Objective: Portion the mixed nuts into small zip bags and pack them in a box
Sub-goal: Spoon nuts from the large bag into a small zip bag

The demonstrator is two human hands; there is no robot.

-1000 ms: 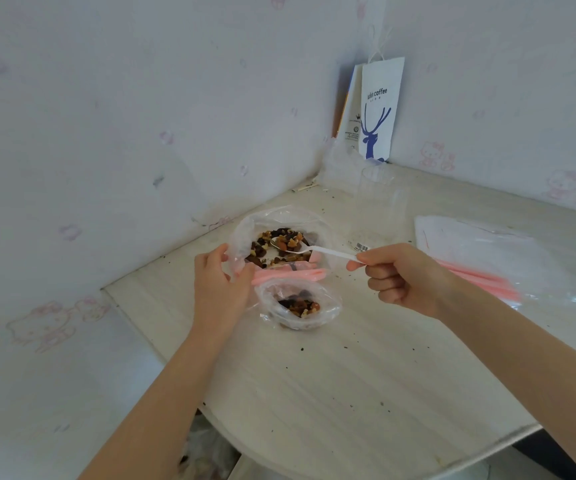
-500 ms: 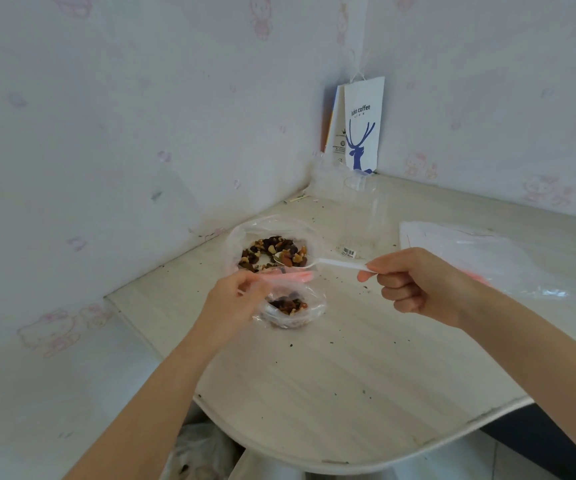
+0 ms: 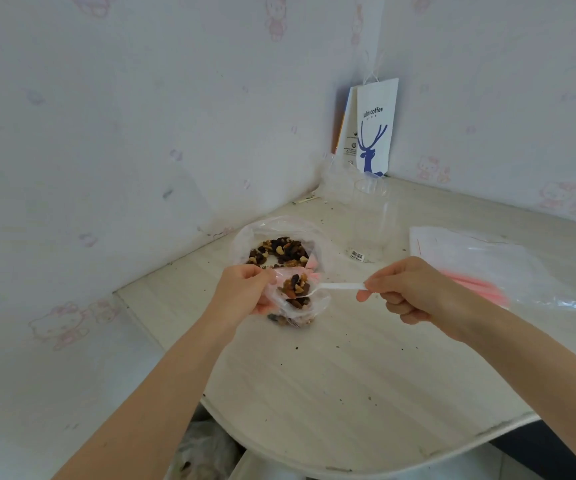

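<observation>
The left hand [image 3: 248,292] grips the rim of a part-filled small zip bag [image 3: 300,308], holding its mouth open. Right of that bag, the right hand [image 3: 407,292] pinches the handle of a white plastic spoon [image 3: 335,288], whose heaped bowl sits at the bag's mouth. Just behind the small bag lies a larger clear bag [image 3: 272,225] of mixed nuts [image 3: 279,251]. Farther back and to the right is a flat pile of zip bags [image 3: 487,268].

A white paper bag [image 3: 374,133] with a blue deer leans in the corner; before it what looks like a clear plastic cup [image 3: 366,223] stands on the speckled table [image 3: 348,393].
</observation>
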